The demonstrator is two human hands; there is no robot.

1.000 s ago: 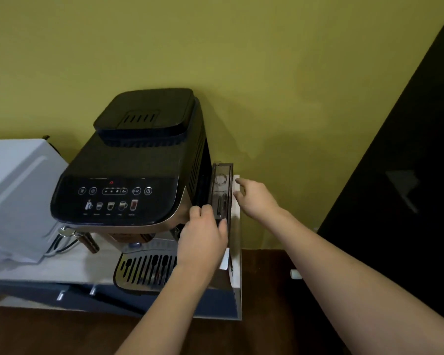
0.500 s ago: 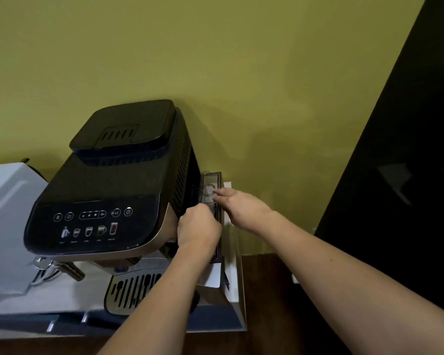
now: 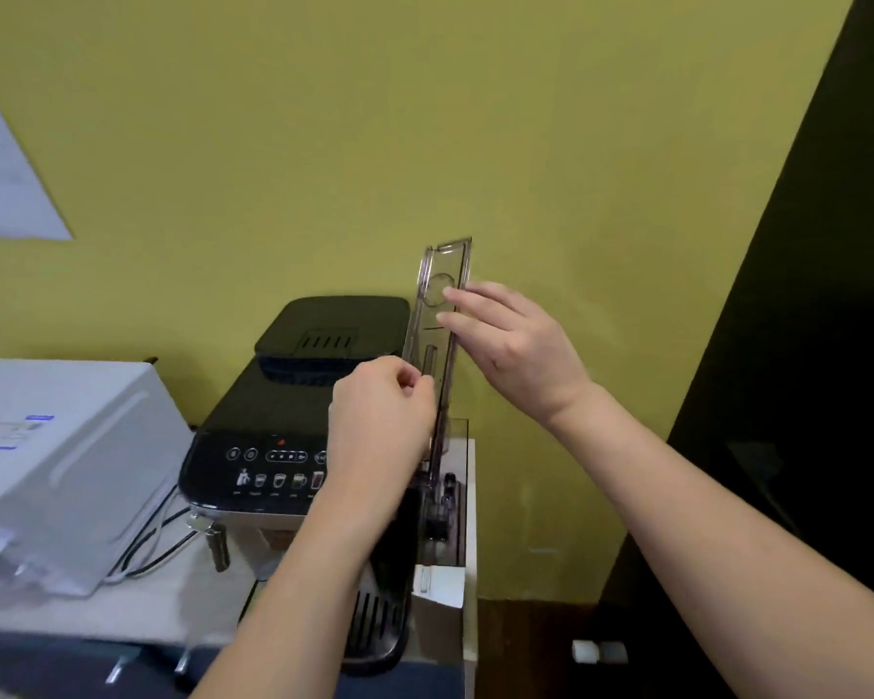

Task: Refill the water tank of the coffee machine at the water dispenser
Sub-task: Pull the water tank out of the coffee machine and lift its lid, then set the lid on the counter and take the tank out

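Note:
The black coffee machine (image 3: 273, 421) stands on the counter against the yellow wall. Its clear water tank (image 3: 455, 496) sits in the machine's right side, open at the top. The tank's clear smoky lid (image 3: 442, 274) is lifted off and stands almost upright above the tank. My left hand (image 3: 379, 421) pinches the lid's lower left edge. My right hand (image 3: 515, 345) holds the lid's upper part with stretched fingers; its thumb is hidden. No water dispenser is in view.
A white appliance (image 3: 61, 461) with cables stands left of the machine on the pale counter (image 3: 122, 612). The drip tray (image 3: 374, 628) juts out at the front. A dark panel (image 3: 803, 345) fills the right side. A paper sheet (image 3: 1, 179) hangs on the wall.
Both hands were on the tank's top at the machine's side; now they have lifted the lid up and tilted it upright. The view has shifted upward.

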